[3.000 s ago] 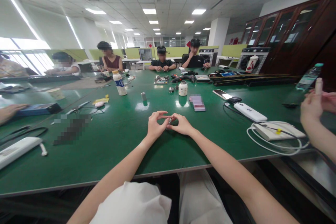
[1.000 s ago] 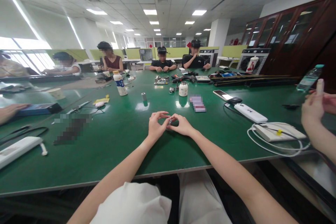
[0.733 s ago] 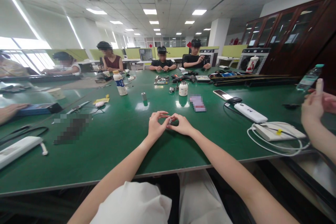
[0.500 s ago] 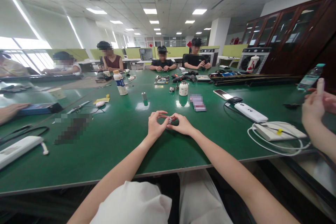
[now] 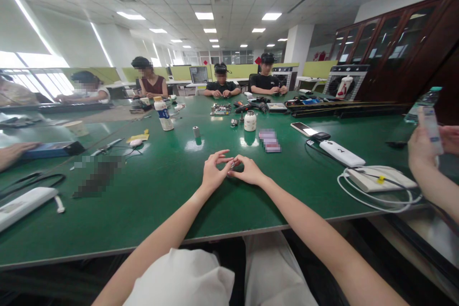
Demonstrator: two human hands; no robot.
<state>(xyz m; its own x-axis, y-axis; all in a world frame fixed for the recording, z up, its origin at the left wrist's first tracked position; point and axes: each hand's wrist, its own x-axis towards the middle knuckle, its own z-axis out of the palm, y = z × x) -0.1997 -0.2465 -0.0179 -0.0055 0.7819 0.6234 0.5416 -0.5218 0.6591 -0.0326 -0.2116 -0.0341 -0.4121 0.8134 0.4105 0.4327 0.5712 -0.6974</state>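
Observation:
Above the green table [image 5: 179,201], my left hand [image 5: 214,172] and my right hand [image 5: 248,171] meet fingertip to fingertip. Between their thumbs and fingers is a small silvery round piece [image 5: 233,165], mostly hidden by the fingertips. Both hands are closed in a pinch on it; its exact kind is too small to make out. Beyond them stand a small white jar-like bottle [image 5: 250,122] and, further left, a small grey cylinder [image 5: 196,132] upright. A pixelated pinkish item [image 5: 270,141] lies flat past my right hand.
To the right lie a white power bank [image 5: 342,153], a phone [image 5: 304,128] and a white box with looped cable [image 5: 383,178]. A co-worker's hand [image 5: 423,148] holds up a phone-like object there. A drink bottle [image 5: 164,114] stands left. Other people sit across the table.
My hands stay nearly in place, and the silvery piece shows less between the fingertips. At right, the co-worker's held object has turned, showing its broad face.

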